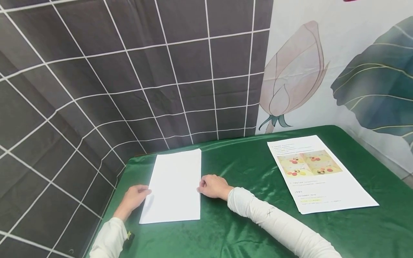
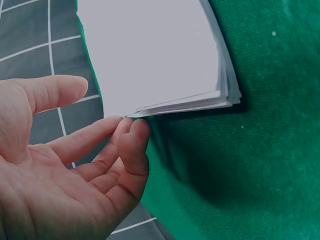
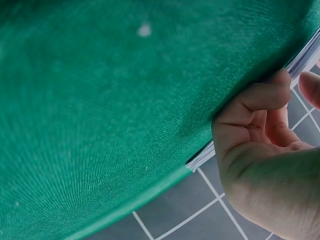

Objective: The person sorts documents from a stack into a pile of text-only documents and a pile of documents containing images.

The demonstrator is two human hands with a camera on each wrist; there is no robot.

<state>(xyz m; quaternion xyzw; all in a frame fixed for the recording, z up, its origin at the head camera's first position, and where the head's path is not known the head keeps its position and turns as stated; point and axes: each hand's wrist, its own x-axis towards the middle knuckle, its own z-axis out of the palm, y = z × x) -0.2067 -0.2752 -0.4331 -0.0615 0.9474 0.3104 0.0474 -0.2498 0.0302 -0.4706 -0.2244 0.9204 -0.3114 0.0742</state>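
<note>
A stack of white paper (image 1: 175, 186) lies on the green cloth, blank side up. In the left wrist view its sheets (image 2: 160, 55) look slightly uneven at one corner. My left hand (image 1: 134, 197) is at the stack's left edge; its fingertips (image 2: 120, 122) touch the paper and the thumb stays apart. On the opposite side, my right hand (image 1: 213, 186) touches the right edge. The right wrist view shows its fingers (image 3: 265, 97) bent loosely against the side of the stack, the thumb (image 3: 311, 89) separate from them.
To the right lies another stack of paper (image 1: 313, 179), its top sheet printed with text and colour pictures. Green velvety cloth (image 1: 238, 229) covers the table. A dark gridded curtain (image 1: 180, 64) hangs behind and at left, a flower-patterned one (image 1: 297, 71) at back right.
</note>
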